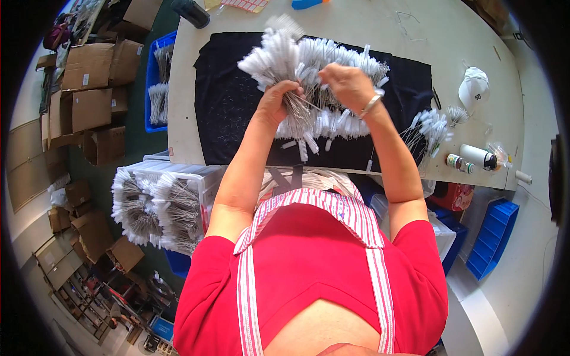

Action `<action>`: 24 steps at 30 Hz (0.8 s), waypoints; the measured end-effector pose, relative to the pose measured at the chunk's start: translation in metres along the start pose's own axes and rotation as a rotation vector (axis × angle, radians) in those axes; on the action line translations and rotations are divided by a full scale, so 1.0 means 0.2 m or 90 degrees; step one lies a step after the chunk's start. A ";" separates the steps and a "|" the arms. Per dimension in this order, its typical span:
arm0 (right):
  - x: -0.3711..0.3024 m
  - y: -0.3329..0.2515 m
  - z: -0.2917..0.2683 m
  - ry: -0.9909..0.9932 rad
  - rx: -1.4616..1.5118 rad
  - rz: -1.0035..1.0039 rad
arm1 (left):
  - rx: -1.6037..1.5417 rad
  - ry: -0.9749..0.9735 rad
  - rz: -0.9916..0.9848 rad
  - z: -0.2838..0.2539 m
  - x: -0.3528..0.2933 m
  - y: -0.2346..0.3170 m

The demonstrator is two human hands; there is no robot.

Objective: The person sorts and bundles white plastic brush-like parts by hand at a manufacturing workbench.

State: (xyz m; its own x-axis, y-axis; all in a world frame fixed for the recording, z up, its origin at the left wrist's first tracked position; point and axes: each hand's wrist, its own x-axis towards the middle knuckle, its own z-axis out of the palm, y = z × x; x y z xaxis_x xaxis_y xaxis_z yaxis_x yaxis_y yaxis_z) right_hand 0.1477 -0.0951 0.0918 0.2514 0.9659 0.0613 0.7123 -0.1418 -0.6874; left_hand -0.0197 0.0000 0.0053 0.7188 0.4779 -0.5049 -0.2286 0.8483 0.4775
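Note:
My left hand (pixel 278 99) is wrapped round the thin wire stems of a thick bundle of white bristle brushes (pixel 274 58), heads pointing away from me. One brush top at the far end of the bundle is smeared by motion. To its right, my right hand (pixel 350 88) is closed, fingertips drawn together toward the bundle; what they pinch, if anything, I cannot make out. Beneath both hands, rows of more white brushes (pixel 333 123) lie on a black cloth (pixel 222 95), heads at the far and near sides, wires in between. The hands hide part of these rows.
Loose brushes (pixel 432 127) lie at the cloth's right edge, near a white cap (pixel 474 88), a white bottle (pixel 475 155) and small jars (pixel 455 161). A bin of brushes (pixel 208 178) stands left of me, below a blue crate (pixel 148 113). Cardboard boxes (pixel 89 65) stack farther left.

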 end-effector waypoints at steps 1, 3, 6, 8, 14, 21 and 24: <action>0.00 0.01 -0.05 0.050 0.114 -0.020 | -0.002 0.005 0.005 -0.03 -0.01 0.02; 0.00 0.01 -0.15 0.072 0.091 0.126 | -0.137 -0.032 -0.005 -0.04 -0.02 0.05; 0.01 0.01 0.06 0.000 -0.131 0.103 | -0.124 -0.048 0.010 0.03 -0.04 0.03; 0.02 -0.04 0.23 -0.115 -0.191 0.144 | -0.126 -0.132 -0.018 0.01 -0.02 0.01; 0.04 -0.05 0.25 -0.238 -0.171 0.046 | -0.126 -0.046 0.006 0.03 -0.01 0.02; 0.06 -0.03 0.09 0.078 0.036 0.017 | -0.406 -0.171 -0.044 0.00 -0.04 0.15; 0.12 0.15 0.20 0.313 -0.029 -0.331 | -0.532 -0.184 -0.039 0.02 -0.05 0.18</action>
State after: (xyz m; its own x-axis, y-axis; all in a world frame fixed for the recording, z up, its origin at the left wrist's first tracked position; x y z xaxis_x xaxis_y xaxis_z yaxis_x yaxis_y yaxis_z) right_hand 0.1482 -0.0675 0.0436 0.1310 0.7035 0.6985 0.8437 0.2908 -0.4512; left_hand -0.0313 0.0251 0.0308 0.8570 0.4465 -0.2574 -0.5086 0.8133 -0.2825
